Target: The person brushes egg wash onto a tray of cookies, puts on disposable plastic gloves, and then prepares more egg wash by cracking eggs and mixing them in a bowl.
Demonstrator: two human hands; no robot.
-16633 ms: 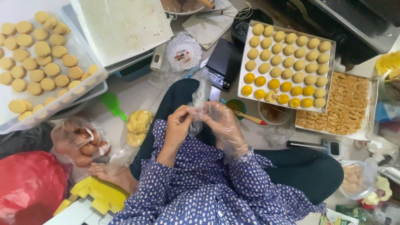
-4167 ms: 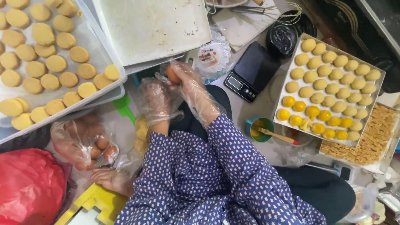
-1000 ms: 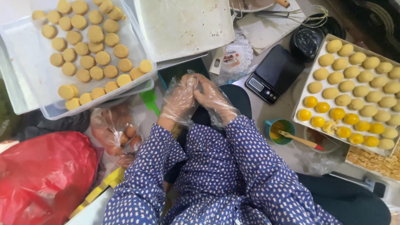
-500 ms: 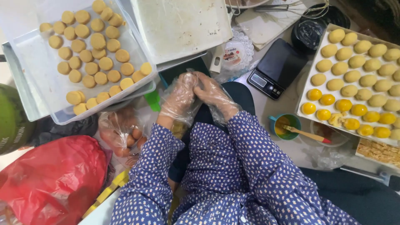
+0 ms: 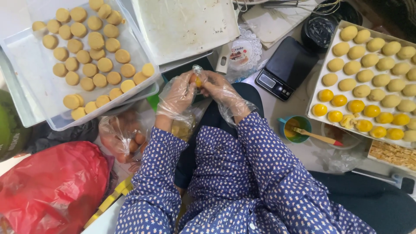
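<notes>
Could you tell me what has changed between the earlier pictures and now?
The gloved left hand and right hand stay pressed together in a grip on a small orange piece; 4.2 s ago they were apart, the right holding it. The tray of flat rounds and the scale look unchanged.

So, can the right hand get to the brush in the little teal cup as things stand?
Probably yes. The right hand is busy, pinching a small orange piece together with the left hand, but nothing lies between it and the brush, whose handle sticks out of the teal cup.
</notes>
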